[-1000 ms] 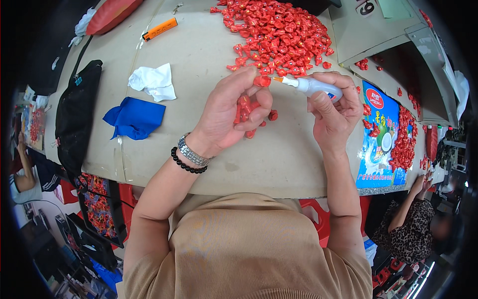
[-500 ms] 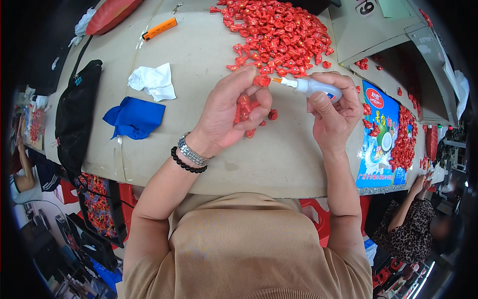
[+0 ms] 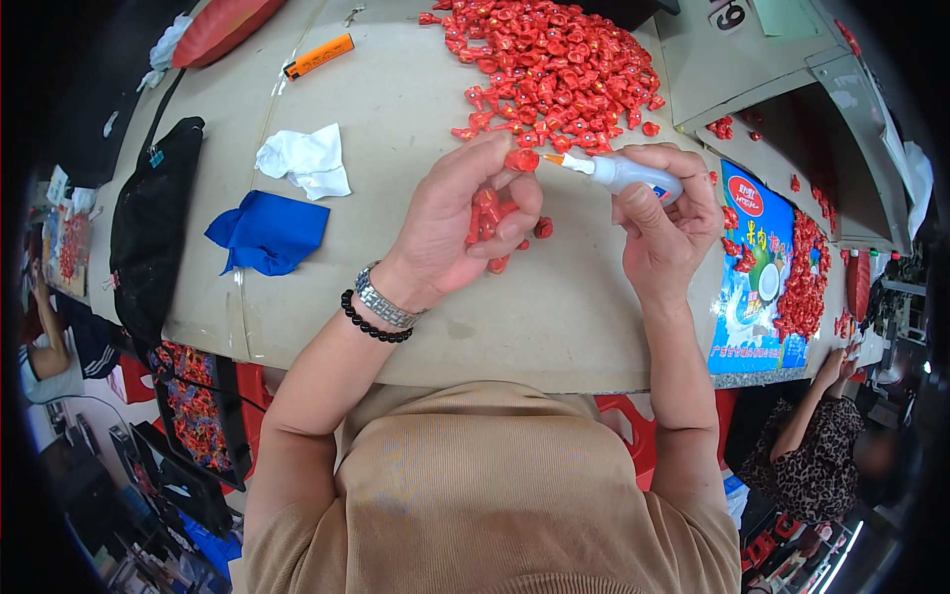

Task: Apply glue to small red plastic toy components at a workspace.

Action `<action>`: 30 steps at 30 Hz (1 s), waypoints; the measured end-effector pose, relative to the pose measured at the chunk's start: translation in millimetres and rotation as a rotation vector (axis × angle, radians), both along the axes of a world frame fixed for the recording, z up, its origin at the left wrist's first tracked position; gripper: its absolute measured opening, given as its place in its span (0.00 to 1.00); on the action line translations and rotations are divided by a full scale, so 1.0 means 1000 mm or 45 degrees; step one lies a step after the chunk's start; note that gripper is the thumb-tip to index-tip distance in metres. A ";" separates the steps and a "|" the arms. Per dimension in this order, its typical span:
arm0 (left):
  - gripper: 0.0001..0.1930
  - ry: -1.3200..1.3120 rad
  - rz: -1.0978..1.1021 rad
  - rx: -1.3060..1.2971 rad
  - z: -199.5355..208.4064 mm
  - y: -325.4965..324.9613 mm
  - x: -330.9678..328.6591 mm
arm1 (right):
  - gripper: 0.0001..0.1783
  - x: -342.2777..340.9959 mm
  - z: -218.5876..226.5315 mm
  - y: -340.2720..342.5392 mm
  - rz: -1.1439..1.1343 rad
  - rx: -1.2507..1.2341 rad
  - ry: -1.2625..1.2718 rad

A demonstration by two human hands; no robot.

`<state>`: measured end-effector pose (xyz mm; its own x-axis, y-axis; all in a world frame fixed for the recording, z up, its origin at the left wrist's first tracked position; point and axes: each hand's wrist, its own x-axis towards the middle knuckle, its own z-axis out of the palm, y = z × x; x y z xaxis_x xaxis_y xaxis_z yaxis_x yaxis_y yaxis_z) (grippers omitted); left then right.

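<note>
My left hand is closed around several small red plastic pieces. Between its thumb and index finger it pinches one red piece, whose round end faces right. My right hand grips a small white squeeze bottle, held nearly level. The bottle's orange-brown nozzle tip points left, right beside the pinched piece; I cannot tell whether they touch. A few loose red pieces lie on the table just under my left hand. Past both hands spreads a big heap of the same red pieces.
Left on the table are a blue cloth, a white crumpled tissue, an orange stick-shaped item and a black bag. A grey metal stand and a blue printed sheet with red pieces are right. Another person sits far right.
Both hands hold almost the same pose, with the nozzle still beside the pinched piece. No thing was taken up or let go.
</note>
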<state>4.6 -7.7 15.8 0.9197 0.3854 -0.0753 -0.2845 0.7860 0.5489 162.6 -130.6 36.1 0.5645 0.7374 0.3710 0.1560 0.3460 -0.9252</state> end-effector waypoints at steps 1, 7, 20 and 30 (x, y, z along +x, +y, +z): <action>0.13 0.000 0.000 0.000 0.000 0.000 0.000 | 0.12 0.000 0.000 0.000 0.002 -0.001 -0.006; 0.13 0.023 0.017 -0.023 0.001 0.000 0.000 | 0.12 0.000 0.000 0.001 -0.005 -0.008 -0.006; 0.14 0.003 -0.002 -0.032 0.002 -0.001 0.000 | 0.12 0.000 0.000 0.000 0.003 -0.005 -0.018; 0.14 0.007 0.001 -0.011 0.001 -0.001 0.000 | 0.12 -0.001 0.001 0.000 -0.014 -0.028 -0.012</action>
<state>5.1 -8.4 16.7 0.9190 0.3852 -0.0835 -0.2821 0.7908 0.5433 161.2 -130.9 37.5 0.5691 0.7392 0.3602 0.1683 0.3241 -0.9309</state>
